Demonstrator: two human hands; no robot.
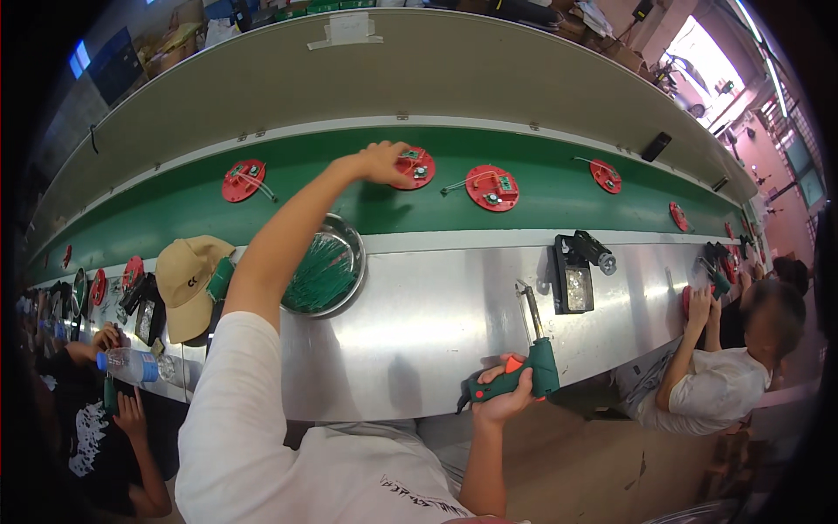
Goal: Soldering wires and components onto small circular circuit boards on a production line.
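Note:
My left hand [381, 163] reaches across to the green belt, its fingers at the left edge of a round red part [414, 169] with a small green circuit board. The fingers seem closed on that edge; the fingertips are partly hidden. In my right hand [508, 402] is a green soldering gun [543, 365] with an orange trigger, its metal tip and thin feed tube pointing away from me above the metal bench. Below my left forearm a round metal bowl [360, 272] holds green wires [323, 275].
More red parts with boards and wires lie along the green belt [349, 210], one [492, 188] just right. A black box [573, 288] sits on the metal bench [419, 314]; a tan cap [188, 284] and a water bottle [128, 365] are left. Co-workers sit both sides.

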